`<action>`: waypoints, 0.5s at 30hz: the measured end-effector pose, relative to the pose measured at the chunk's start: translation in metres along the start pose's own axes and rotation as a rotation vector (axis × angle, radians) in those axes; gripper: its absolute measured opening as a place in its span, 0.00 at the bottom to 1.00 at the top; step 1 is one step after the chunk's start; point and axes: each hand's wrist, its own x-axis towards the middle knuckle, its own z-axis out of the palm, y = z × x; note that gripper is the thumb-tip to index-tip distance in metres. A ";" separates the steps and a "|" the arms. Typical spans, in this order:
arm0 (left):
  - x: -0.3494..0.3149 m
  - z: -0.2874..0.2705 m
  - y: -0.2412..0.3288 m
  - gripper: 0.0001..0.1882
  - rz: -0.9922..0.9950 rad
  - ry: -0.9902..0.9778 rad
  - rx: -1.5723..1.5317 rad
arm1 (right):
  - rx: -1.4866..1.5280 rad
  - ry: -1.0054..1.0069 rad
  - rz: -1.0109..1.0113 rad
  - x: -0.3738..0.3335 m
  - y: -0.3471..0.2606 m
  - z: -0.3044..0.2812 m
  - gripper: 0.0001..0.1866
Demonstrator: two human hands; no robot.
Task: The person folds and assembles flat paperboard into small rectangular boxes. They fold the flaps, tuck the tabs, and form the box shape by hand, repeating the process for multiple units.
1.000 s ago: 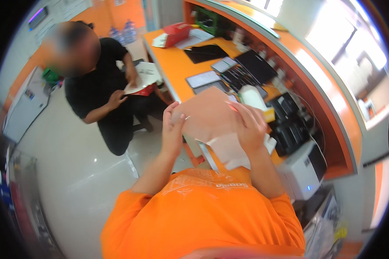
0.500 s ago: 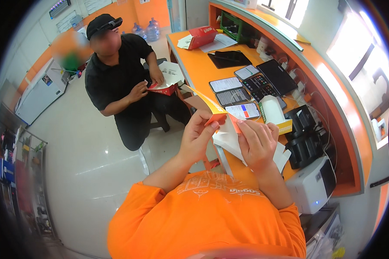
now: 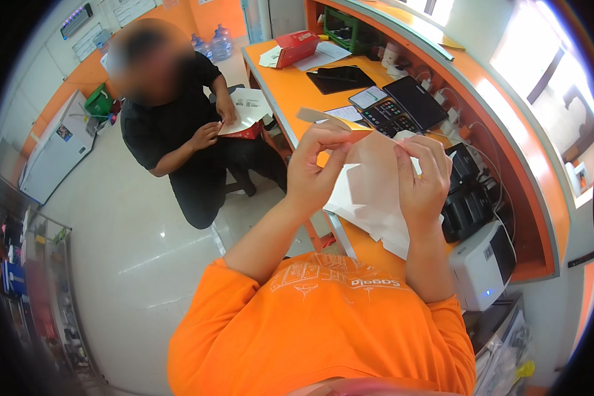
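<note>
Above the counter's near end I hold a partly folded cardboard carton (image 3: 376,173), its pale inner side showing and a yellow edge at the upper left. My left hand (image 3: 318,168) pinches that yellow flap between thumb and fingers. At the opposite edge, my right hand (image 3: 424,173) is closed with the thumb pressed on the pale board. White card sheets (image 3: 342,198) lie below on the counter, partly hidden by the carton and my hands. Across from me, a seated person in black has both hands on a red and white carton (image 3: 249,129).
The orange counter (image 3: 284,99) bears a red carton (image 3: 298,49), a black tablet (image 3: 340,78), several phones (image 3: 369,98) and black devices (image 3: 465,211). A white printer-like machine (image 3: 478,267) stands right of my arm. Cables run along the shelf. A white chest freezer (image 3: 59,148) is far left.
The carton in my hands has opened out, with its pale inside now showing. Both hands have moved up, and they are wider apart. The seated person leans more over the red and white carton.
</note>
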 end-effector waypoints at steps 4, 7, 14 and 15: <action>-0.013 0.007 -0.005 0.08 -0.103 -0.074 0.112 | 0.117 -0.059 0.021 -0.008 -0.007 -0.002 0.07; -0.020 0.017 -0.007 0.06 -0.187 0.064 -0.077 | 0.265 -0.090 0.144 -0.014 -0.016 0.000 0.06; -0.024 0.019 0.003 0.07 -0.517 0.125 -0.491 | 0.431 -0.100 0.294 -0.013 -0.020 -0.007 0.05; -0.024 0.019 0.005 0.07 -0.524 0.122 -0.498 | 0.416 -0.090 0.266 -0.013 -0.021 -0.007 0.05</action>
